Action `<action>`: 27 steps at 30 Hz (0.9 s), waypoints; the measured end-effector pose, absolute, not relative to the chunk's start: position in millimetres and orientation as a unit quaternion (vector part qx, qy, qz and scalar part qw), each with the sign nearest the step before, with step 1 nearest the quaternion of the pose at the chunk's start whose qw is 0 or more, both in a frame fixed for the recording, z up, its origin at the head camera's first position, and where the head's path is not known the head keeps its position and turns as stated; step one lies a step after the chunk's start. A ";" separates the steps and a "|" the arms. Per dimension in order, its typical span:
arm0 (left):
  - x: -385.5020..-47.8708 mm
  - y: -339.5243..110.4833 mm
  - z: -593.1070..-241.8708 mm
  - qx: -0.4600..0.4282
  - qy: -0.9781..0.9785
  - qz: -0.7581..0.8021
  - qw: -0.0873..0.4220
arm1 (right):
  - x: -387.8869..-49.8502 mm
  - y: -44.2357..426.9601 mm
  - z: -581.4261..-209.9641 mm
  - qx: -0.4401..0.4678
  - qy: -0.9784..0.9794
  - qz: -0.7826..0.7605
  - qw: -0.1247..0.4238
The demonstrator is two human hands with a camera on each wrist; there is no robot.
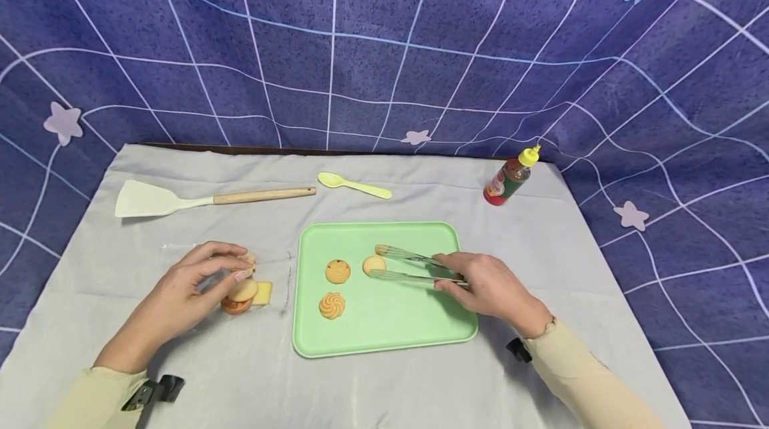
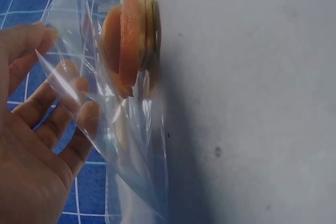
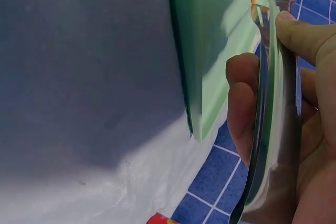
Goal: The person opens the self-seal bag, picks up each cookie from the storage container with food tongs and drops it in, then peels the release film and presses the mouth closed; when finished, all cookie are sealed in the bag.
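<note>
My left hand point(image 1: 186, 289) pinches the edge of a clear plastic bag point(image 2: 113, 129), which lies on the cloth left of the tray. Inside or under its film are several round cookies point(image 1: 243, 292) and a yellow square piece point(image 1: 262, 293); the hand partly hides them. My right hand point(image 1: 486, 285) grips metal tongs point(image 1: 414, 275) over the green tray point(image 1: 390, 335). The tong arms stand apart, their tips by a plain round cookie point(image 1: 374, 265). Left of it on the tray are a dotted round cookie point(image 1: 338, 271) and a swirled cookie point(image 1: 332, 305).
Behind the bag lies a white spatula point(image 1: 150, 200) with a wooden handle. A yellow spoon point(image 1: 354, 185) lies beyond the tray. A red sauce bottle point(image 1: 507, 179) with a yellow cap stands at the back right. A blue gridded curtain point(image 1: 372, 69) hangs behind the table.
</note>
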State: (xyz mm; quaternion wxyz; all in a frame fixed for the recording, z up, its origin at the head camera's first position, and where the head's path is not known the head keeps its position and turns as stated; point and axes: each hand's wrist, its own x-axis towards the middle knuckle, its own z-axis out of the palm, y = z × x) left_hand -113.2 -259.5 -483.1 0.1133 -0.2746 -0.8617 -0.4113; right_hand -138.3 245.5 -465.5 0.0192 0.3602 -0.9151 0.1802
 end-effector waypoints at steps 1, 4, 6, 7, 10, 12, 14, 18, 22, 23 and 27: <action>-113.4 -259.6 -483.7 -0.277 -0.861 -0.412 0.114 | -138.6 246.3 -464.6 0.357 -0.916 0.180 0.021; -114.1 -259.9 -484.4 -0.277 -0.861 -0.412 0.113 | -140.2 250.0 -462.4 0.344 -0.922 0.176 0.027; -114.5 -260.3 -484.5 -0.276 -0.862 -0.410 0.113 | -141.4 252.4 -460.9 0.334 -0.926 0.172 0.030; -114.5 -260.4 -484.5 -0.276 -0.862 -0.410 0.112 | -142.0 253.5 -460.6 0.329 -0.929 0.169 0.033; -115.0 -260.4 -484.4 -0.274 -0.864 -0.408 0.108 | -143.0 256.0 -458.7 0.314 -0.934 0.164 0.037; -115.4 -260.3 -484.2 -0.275 -0.864 -0.408 0.107 | -143.1 257.6 -458.1 0.308 -0.936 0.163 0.039; -115.1 -260.3 -484.0 -0.275 -0.864 -0.409 0.107 | -143.0 258.1 -457.9 0.305 -0.937 0.165 0.039; -114.3 -260.6 -483.4 -0.274 -0.863 -0.411 0.107 | -143.4 256.3 -459.1 0.309 -0.935 0.173 0.035; -113.9 -260.3 -482.8 -0.273 -0.863 -0.411 0.108 | -144.5 252.0 -460.5 0.313 -0.932 0.179 0.025; -113.8 -260.2 -482.7 -0.271 -0.864 -0.411 0.106 | -144.9 250.7 -460.6 0.313 -0.932 0.180 0.022; -113.6 -260.0 -482.0 -0.273 -0.865 -0.407 0.110 | -147.5 246.8 -461.7 0.313 -0.932 0.181 0.013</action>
